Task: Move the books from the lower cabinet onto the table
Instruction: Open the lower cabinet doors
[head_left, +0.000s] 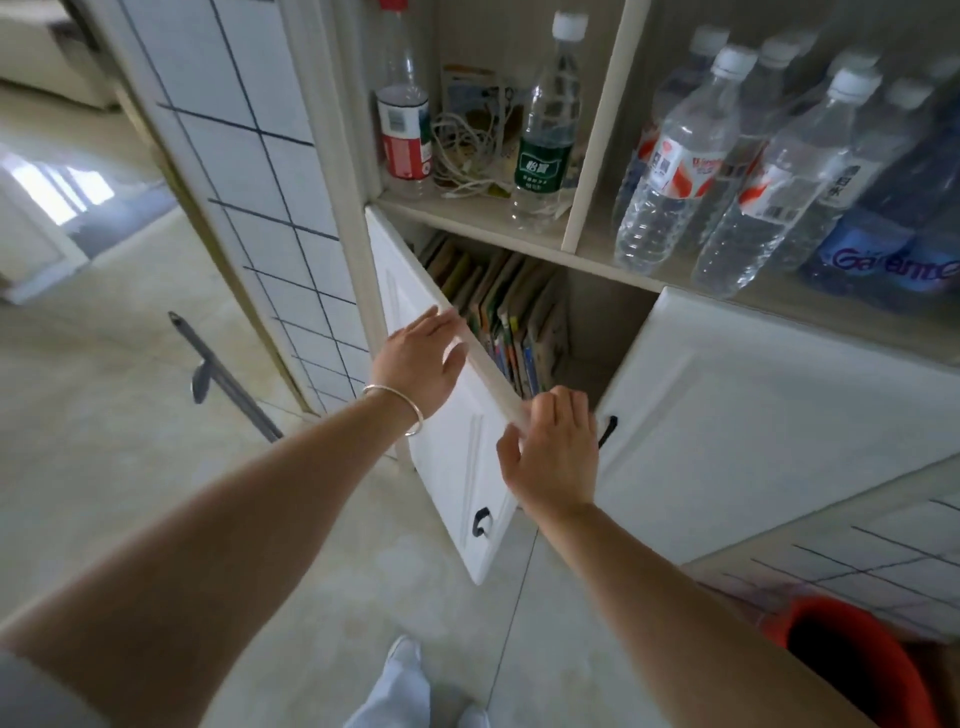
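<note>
Step in hand: you are opening the left door (441, 415) of the lower cabinet; by my reading no book is out yet.
Left hand (423, 358): it lies at the centre of the frame with fingers straight and relaxed against the door's top edge, gripping nothing.
Right hand (553, 447): just below and right of the other, its fingers curl over the same edge, thumb on the front face, so it pinches the door.
Books (506, 322): they stand upright, spines out, in the lower cabinet's left half, just above centre; the compartment's right half looks bare.
Right door (753, 415): it is closed, at centre right of the frame, with a black handle (607, 431) beside your right hand.
Table: it is not in view, so check where it is before you turn with a load.
How to do it well: swing the left door fully aside so it won't drift into your wrists, then free both hands.
Grip advice: the books look thin and packed, so take a small bunch from the loose right end, squeezing it between both palms.
Risk: the remaining books may topple into the gap.
Above: water bottles (675, 171) stand on the open shelf; keep your head and elbows clear as you rise.
</note>
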